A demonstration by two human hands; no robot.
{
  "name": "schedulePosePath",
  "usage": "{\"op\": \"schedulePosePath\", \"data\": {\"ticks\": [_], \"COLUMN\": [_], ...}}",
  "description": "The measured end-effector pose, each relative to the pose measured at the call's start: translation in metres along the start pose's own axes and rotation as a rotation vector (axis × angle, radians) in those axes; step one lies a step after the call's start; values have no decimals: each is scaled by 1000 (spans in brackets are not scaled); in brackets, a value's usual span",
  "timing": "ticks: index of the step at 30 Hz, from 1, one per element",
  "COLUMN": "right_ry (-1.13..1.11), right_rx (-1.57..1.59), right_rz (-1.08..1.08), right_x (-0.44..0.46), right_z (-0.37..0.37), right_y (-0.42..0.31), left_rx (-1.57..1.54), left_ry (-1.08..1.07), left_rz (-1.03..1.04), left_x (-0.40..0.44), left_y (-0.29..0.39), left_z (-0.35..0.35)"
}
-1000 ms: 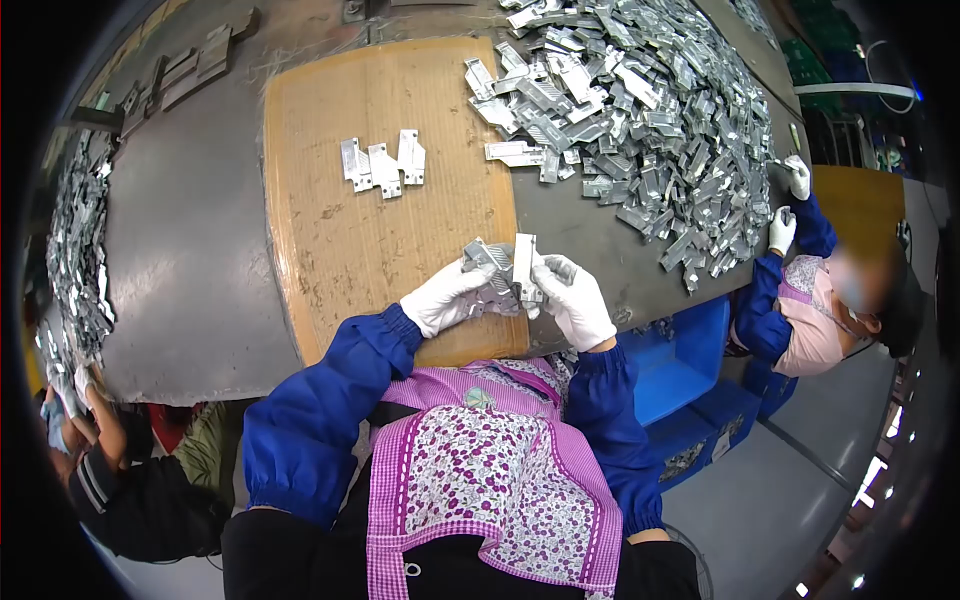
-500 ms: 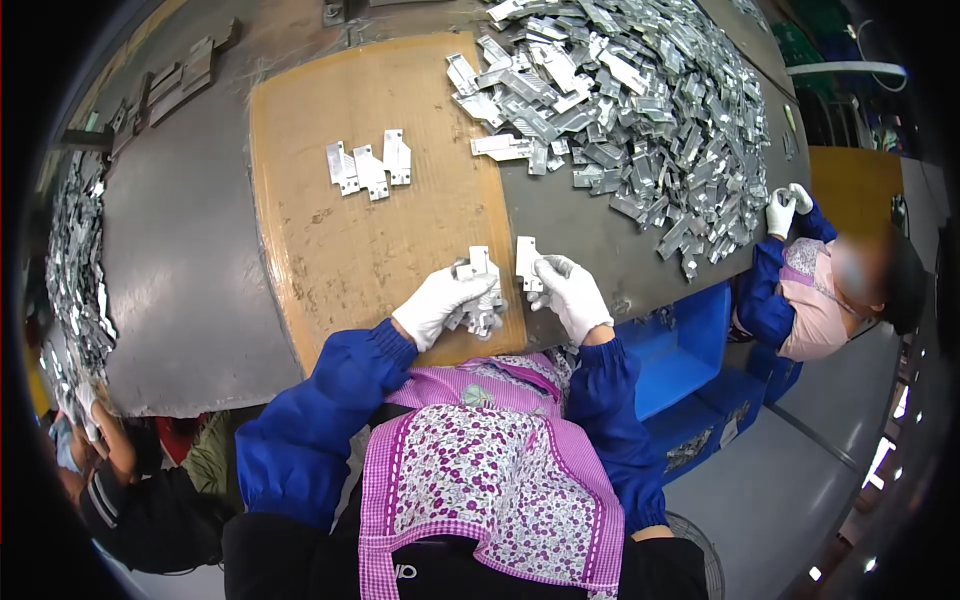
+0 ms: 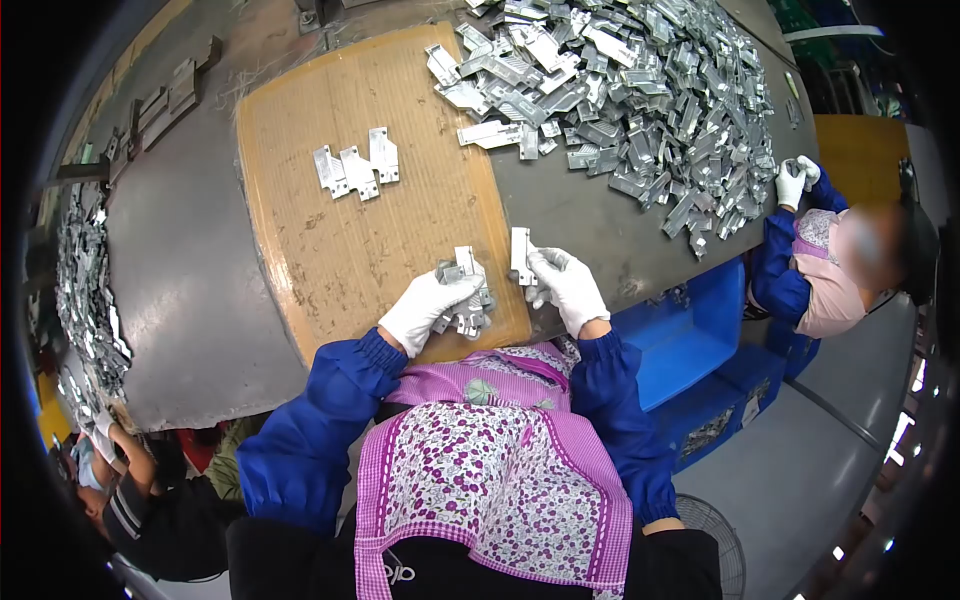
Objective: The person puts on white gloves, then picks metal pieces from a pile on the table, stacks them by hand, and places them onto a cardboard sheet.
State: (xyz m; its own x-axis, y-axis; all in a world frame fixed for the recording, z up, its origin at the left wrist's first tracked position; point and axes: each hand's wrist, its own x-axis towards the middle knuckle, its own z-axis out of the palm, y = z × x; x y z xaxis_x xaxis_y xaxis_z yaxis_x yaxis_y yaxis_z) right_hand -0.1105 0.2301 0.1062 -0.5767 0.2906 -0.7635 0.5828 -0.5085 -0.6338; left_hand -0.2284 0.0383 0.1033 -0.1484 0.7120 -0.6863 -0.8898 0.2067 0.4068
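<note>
My left hand (image 3: 428, 308), in a white glove, is closed around several small silver metal parts (image 3: 465, 262) above the near edge of the cardboard sheet (image 3: 350, 240). A single flat metal part (image 3: 521, 256) with a hole near its end stands upright in the fingers of my right hand (image 3: 570, 288), also gloved. The two hands are a short gap apart. Farther up the cardboard lie three similar metal parts (image 3: 357, 170), side by side. My fingers hide the lower ends of the held parts.
A big heap of metal parts (image 3: 640, 110) covers the table's back right. Blue bins (image 3: 690, 345) stand below the right edge. A co-worker with white gloves (image 3: 792, 182) is at the right; another person (image 3: 150, 500) is at the left by a second heap (image 3: 85, 290).
The view has shifted slightly. The part in my right hand has turned a little and shows a narrower face. Both hands keep hold of their parts.
</note>
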Motion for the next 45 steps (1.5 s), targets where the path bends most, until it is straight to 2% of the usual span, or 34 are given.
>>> {"op": "schedulePosePath", "data": {"ticks": [5,22,31,35,37,41,45], "right_ry": [-13,-8,13,-57,-105,-31,-44], "right_rx": [21,-3,23,27,35,-192,-594], "right_rz": [-36,-105,-89,-50,-10,-141,-511], "right_x": [-2,-2,-3,-14,-29,-43,-50], "right_z": [0,2,4,10,18,42,51], "right_y": [2,9,7,3,-2,-5,-18], "left_rx": [82,54,85,170,105,-77,-185], "left_ry": [19,-1,8,7,-43,-54,-112], "left_rz": [-8,-3,4,13,39,115,161], "left_x": [2,3,3,-8,-5,2,6], "left_y": [-1,-2,-2,8,3,0,3], "left_z": [-3,-6,-4,7,4,13,13]}}
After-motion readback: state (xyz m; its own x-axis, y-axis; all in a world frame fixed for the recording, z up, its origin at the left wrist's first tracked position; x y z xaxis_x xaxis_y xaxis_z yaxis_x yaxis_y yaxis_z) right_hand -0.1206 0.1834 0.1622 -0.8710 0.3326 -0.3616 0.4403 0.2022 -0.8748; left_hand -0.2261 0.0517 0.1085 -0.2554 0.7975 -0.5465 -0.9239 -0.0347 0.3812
